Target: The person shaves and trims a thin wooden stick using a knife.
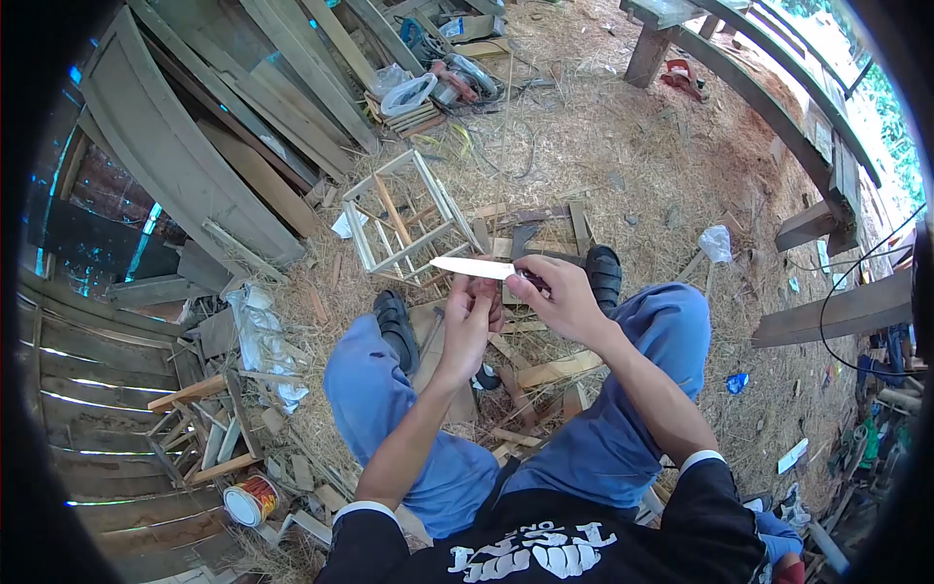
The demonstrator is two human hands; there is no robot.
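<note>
A knife (474, 268) with a bright blade points to the left in front of my body. My right hand (559, 297) is wrapped round its dark handle. Just below the blade, my left hand (475, 310) has its fingers bent together near the blade's lower edge; what they hold, if anything, is too small to make out. Beyond the blade, to the upper left, a small wooden frame (377, 258) stands on the ground. Wood offcuts (557, 371) lie between my legs, below the hands.
Long boards (258, 117) lean at the upper left, beside power tools (457, 83). Wooden benches (759, 73) run along the right. A paint bucket (251, 500) and a small wooden frame (216, 428) are at the lower left. A plastic bag (715, 243) lies on the right.
</note>
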